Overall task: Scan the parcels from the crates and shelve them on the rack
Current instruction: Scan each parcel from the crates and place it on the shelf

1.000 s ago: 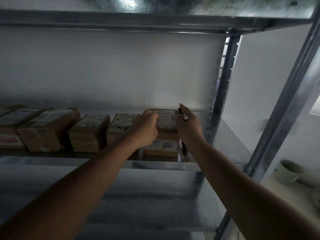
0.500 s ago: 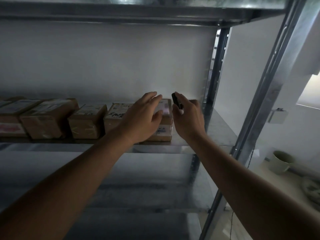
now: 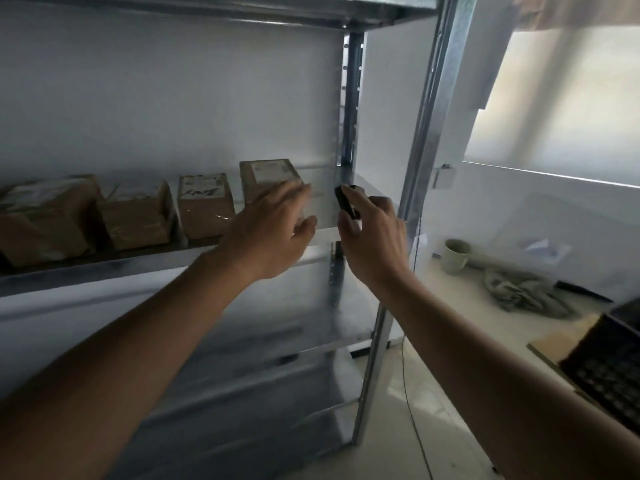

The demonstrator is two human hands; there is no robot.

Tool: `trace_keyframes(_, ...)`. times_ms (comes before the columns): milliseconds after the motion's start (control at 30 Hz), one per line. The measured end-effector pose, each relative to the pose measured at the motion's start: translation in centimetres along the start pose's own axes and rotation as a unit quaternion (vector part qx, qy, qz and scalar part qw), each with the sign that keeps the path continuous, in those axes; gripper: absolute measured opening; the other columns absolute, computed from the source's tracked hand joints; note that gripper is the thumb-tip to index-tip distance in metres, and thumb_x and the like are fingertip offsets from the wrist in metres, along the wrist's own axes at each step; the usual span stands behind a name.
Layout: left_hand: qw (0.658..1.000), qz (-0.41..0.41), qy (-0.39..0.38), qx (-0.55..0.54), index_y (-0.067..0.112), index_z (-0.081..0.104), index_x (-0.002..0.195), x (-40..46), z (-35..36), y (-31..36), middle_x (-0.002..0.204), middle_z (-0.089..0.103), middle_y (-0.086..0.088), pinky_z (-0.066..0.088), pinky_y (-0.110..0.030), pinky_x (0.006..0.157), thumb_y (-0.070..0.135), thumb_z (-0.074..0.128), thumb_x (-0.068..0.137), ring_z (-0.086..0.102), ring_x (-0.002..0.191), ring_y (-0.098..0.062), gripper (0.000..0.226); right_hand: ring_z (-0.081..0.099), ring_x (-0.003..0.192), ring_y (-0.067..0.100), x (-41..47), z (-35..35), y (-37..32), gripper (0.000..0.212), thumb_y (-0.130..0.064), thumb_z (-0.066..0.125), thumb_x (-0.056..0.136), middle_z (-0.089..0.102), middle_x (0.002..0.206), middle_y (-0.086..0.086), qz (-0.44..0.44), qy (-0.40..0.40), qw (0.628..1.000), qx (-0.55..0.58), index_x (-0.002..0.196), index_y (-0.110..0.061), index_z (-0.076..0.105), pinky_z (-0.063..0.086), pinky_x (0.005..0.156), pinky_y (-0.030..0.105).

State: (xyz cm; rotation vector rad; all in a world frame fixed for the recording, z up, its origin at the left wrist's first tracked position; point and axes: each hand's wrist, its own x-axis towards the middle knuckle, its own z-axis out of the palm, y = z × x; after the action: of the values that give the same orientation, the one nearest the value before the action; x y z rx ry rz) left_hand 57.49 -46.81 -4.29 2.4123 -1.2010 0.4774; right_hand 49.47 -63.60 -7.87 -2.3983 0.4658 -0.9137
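Observation:
Several brown cardboard parcels stand in a row on a shelf of the metal rack. The rightmost parcel has a white label on top; a parcel with black handwriting is beside it. My left hand hovers in front of the rightmost parcel with its fingers spread and holds nothing. My right hand grips a small black scanner just right of that parcel.
More parcels fill the shelf to the left. The lower shelves hold nothing I can see. Right of the rack, a counter carries a pale mug and a crumpled cloth. A black crate sits at the right edge.
My left hand let go of the rightmost parcel and drew back, fingers spread. My right hand pulled back too, still with the scanner. The view swung right.

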Motion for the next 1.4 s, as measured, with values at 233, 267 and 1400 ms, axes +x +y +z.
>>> trace_keyframes(233, 0.997, 0.061, -0.034, -0.036, 0.015, 0.038, 0.162, -3.2, 1.3, 6.0, 0.168, 0.035, -0.006, 0.037, -0.046, 0.121, 0.04, 0.046, 0.11, 0.035, 0.153, -0.027, 0.058, 0.058, 0.122, 0.035, -8.7, -5.5, 1.3, 0.05, -0.036, 0.057, 0.108, 0.054, 0.146, 0.012, 0.069, 0.033, 0.996, -0.044, 0.157, -0.042, 0.048, 0.048, 0.104, 0.049)
trace_keyframes(267, 0.996, 0.072, -0.036, -0.042, 0.015, 0.039, 0.161, -3.5, 1.6, 7.1, 0.167, 0.036, -0.007, 0.037, -0.044, 0.119, 0.04, 0.047, 0.109, 0.037, 0.152, -0.027, 0.058, 0.058, 0.12, 0.035, -9.6, -6.5, 1.8, 0.05, -0.037, 0.056, 0.107, 0.055, 0.144, 0.011, 0.083, 0.039, 0.994, -0.058, 0.157, -0.043, 0.048, 0.049, 0.104, 0.049)
trace_keyframes(1400, 0.883, 0.364, -0.209, -0.209, 0.013, 0.041, 0.158, -2.8, 26.5, 67.2, 0.161, 0.044, -0.004, 0.04, -0.04, 0.118, 0.041, 0.049, 0.107, 0.045, 0.146, -0.022, 0.059, 0.064, 0.115, 0.035, -35.8, -49.3, 37.7, 0.049, -0.04, 0.057, 0.107, 0.059, 0.142, 0.013, 0.368, 0.175, 0.889, -0.21, 0.156, -0.033, 0.054, 0.053, 0.101, 0.049)
